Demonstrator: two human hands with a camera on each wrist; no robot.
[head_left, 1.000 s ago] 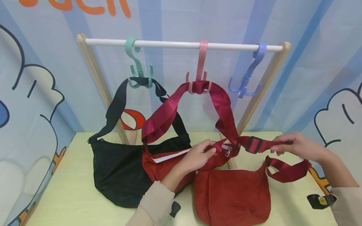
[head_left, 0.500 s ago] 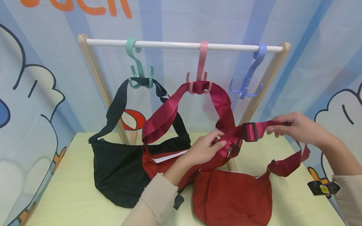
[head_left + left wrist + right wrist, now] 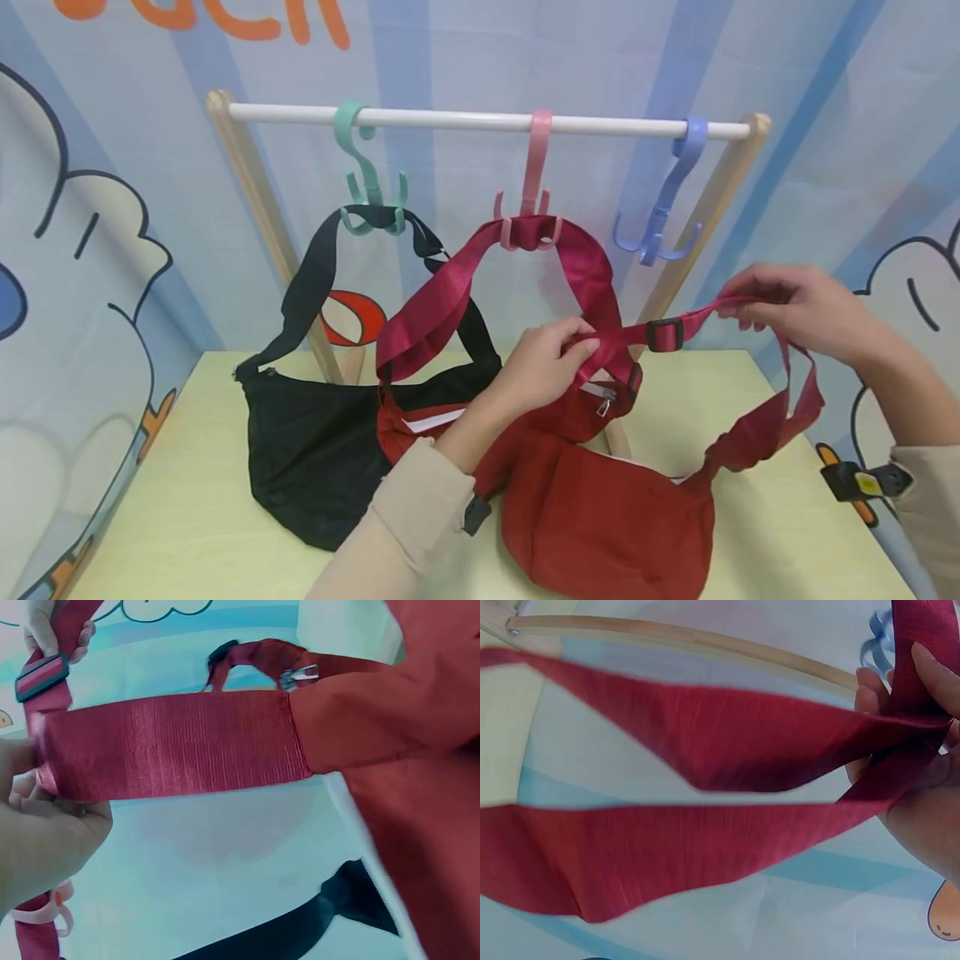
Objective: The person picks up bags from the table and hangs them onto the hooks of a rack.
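In the head view a red shoulder bag (image 3: 615, 521) sits at the table's front, tilted, its strap lifted between two hands. My left hand (image 3: 542, 367) pinches the strap near the bag's left end; the left wrist view shows the wide crimson strap (image 3: 172, 746) running from thumb and fingers to the bag. My right hand (image 3: 810, 312) pinches the strap beyond its black slider buckle (image 3: 665, 335), and a slack, twisted length (image 3: 757, 742) hangs from it. Behind, a second red bag (image 3: 592, 417) hangs by its strap from a pink hook (image 3: 534, 179), partly hidden by my left arm.
A white rail (image 3: 450, 118) on wooden posts spans the back. A black bag (image 3: 322, 458) hangs from a green hook (image 3: 367, 175) at left. At right, a blue hook (image 3: 660, 204) holds nothing. The pale yellow table (image 3: 172, 500) lies below.
Both hands have risen, the right one most, drawing the strap upward. The front bag has tilted and shifted slightly left. The other bags stay in place.
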